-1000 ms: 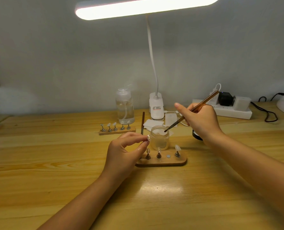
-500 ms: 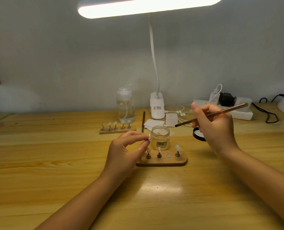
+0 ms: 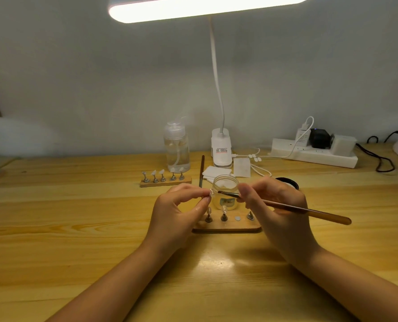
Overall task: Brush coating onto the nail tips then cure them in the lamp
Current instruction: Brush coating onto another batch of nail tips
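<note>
The left hand point(image 3: 177, 212) pinches a small clear nail tip point(image 3: 210, 193) between thumb and forefinger, holding it up just above the near wooden stand point(image 3: 227, 225) on the table point(image 3: 77, 228). The right hand point(image 3: 274, 205) grips a brush point(image 3: 286, 206) close to its bristle end, fingers curled round the shaft. The brush lies nearly level, its long axis running from the handle out on the right to the dark bristles pointing left, straight at the nail tip. The bristles sit just beside the tip, and whether they touch it I cannot tell. So the tip lies to the left of the brush point and the right hand is the one that must close the gap, most likely with a short sweep leftward along the tip while the left hand keeps it steady. An open glass jar point(image 3: 224, 190) stands directly behind both, very near the bristles, so a wide stroke could knock its rim. The near stand carries three pegs and one bare round spot. A second stand point(image 3: 165, 180) with five more tips waits farther back, near a clear bottle point(image 3: 176, 149)
</note>
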`<action>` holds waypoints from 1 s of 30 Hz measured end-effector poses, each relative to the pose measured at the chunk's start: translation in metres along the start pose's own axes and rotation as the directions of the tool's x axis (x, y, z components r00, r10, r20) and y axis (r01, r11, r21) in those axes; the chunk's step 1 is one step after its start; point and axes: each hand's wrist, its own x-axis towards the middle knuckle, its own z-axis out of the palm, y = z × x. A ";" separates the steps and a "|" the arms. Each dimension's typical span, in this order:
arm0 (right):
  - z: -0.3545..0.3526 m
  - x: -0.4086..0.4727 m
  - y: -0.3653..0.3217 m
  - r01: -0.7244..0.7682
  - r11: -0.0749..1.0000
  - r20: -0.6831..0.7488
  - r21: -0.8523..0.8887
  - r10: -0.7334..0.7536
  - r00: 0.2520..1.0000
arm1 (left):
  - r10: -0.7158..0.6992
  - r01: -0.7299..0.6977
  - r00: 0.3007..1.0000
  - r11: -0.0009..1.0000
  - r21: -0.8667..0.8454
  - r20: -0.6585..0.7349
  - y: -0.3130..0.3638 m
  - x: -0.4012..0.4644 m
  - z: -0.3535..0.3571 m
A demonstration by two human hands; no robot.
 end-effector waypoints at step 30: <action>0.011 0.001 -0.001 -0.094 0.995 -0.050 0.045 0.096 0.994 | 0.029 -0.029 1.000 0.999 0.026 -0.009 -0.002 0.002 0.001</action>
